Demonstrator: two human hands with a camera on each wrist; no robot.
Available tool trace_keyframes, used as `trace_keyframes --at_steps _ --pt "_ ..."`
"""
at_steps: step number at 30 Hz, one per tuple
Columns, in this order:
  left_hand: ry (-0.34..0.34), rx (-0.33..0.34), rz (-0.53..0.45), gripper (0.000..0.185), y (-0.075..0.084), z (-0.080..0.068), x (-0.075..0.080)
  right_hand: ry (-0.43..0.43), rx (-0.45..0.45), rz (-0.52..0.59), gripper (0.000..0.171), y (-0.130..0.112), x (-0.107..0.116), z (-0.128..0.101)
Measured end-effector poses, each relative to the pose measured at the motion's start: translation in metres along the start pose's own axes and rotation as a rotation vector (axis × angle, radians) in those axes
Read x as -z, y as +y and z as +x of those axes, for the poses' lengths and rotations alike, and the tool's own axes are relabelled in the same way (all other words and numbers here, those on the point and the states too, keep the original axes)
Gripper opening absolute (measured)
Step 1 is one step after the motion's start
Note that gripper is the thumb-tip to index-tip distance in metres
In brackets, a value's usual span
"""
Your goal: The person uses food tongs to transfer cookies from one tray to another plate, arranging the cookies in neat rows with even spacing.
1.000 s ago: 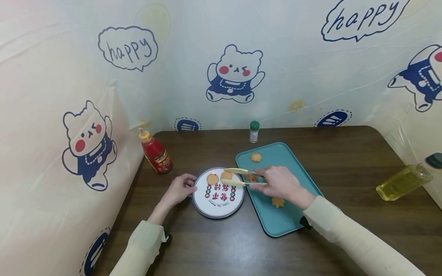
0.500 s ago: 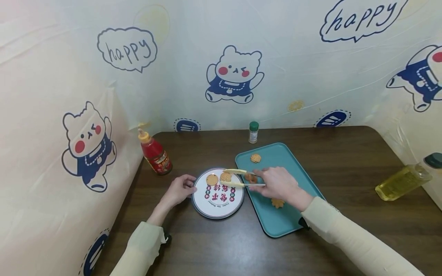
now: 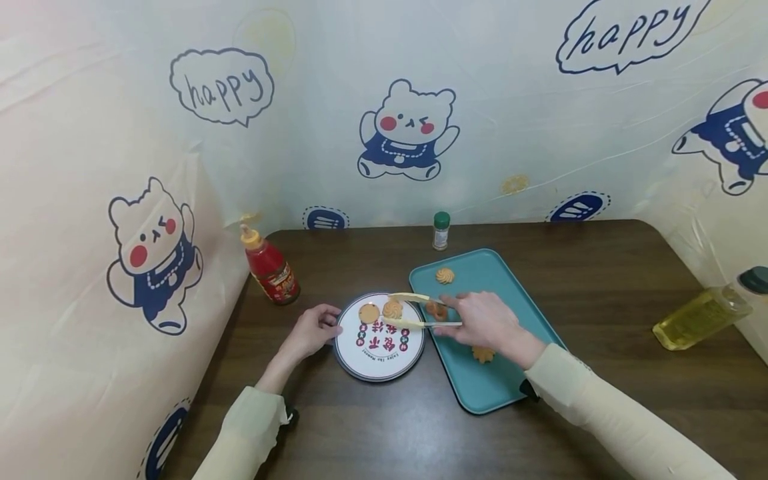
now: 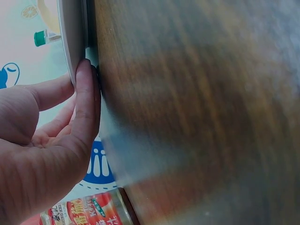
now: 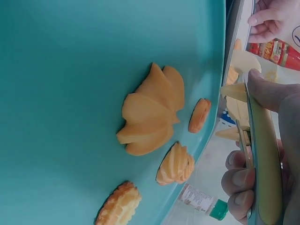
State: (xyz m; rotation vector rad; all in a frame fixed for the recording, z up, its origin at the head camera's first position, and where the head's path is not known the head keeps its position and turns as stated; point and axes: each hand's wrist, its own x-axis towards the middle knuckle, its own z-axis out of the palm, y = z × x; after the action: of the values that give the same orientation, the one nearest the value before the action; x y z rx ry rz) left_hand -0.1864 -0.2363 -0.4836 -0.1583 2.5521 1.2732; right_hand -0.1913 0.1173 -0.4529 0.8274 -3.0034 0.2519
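Observation:
My left hand (image 3: 311, 331) holds the left rim of a round white plate (image 3: 375, 360). In the left wrist view its thumb lies on the plate's upper face and its fingers reach beneath the edge. My right hand (image 3: 487, 321) grips a pair of food tongs (image 5: 265, 164) with pale yellow tips, reaching left across the tray's edge. The tips stand apart on either side of a round swirled cookie (image 3: 393, 308) on the plate. Beside that lies a flat round cookie (image 3: 369, 313). Red and green printing covers part of the plate.
A teal tray (image 3: 480, 393) beneath the right hand bears a swirled cookie (image 3: 445, 275), a flower-shaped cookie (image 3: 483, 354) and others. A red sauce bottle (image 3: 273, 270) stands back left, a green-capped spice jar (image 3: 441, 231) behind the tray, an oil bottle (image 3: 699, 319) far right.
The tongs' tips have spread slightly wider about the swirled cookie, which stays on the plate. My left hand keeps its place at the rim.

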Motion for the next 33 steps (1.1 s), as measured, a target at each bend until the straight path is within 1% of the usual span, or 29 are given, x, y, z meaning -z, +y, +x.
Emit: trace_keyframes --at_steps 7,14,19,22,27,33 --pt "0.002 0.002 -0.009 0.039 -0.001 0.001 0.000 0.014 -0.022 0.023 0.075 0.004 0.000 -0.001" --pt "0.007 -0.003 -0.005 0.039 -0.001 0.000 0.000 0.075 -0.026 0.051 0.076 0.010 0.003 -0.007" --pt "0.008 0.003 -0.004 0.039 -0.002 -0.002 -0.001 0.083 -0.045 0.100 0.076 0.015 0.006 -0.011" --pt "0.010 0.001 -0.006 0.040 -0.003 -0.002 -0.001 0.083 -0.059 0.117 0.078 0.020 0.009 -0.014" --pt "0.013 -0.012 -0.015 0.040 -0.004 -0.002 -0.002 0.096 -0.088 0.112 0.081 0.030 0.012 -0.019" --pt "0.015 -0.009 -0.011 0.039 -0.002 -0.003 -0.002 0.116 -0.124 0.134 0.083 0.044 0.014 -0.027"
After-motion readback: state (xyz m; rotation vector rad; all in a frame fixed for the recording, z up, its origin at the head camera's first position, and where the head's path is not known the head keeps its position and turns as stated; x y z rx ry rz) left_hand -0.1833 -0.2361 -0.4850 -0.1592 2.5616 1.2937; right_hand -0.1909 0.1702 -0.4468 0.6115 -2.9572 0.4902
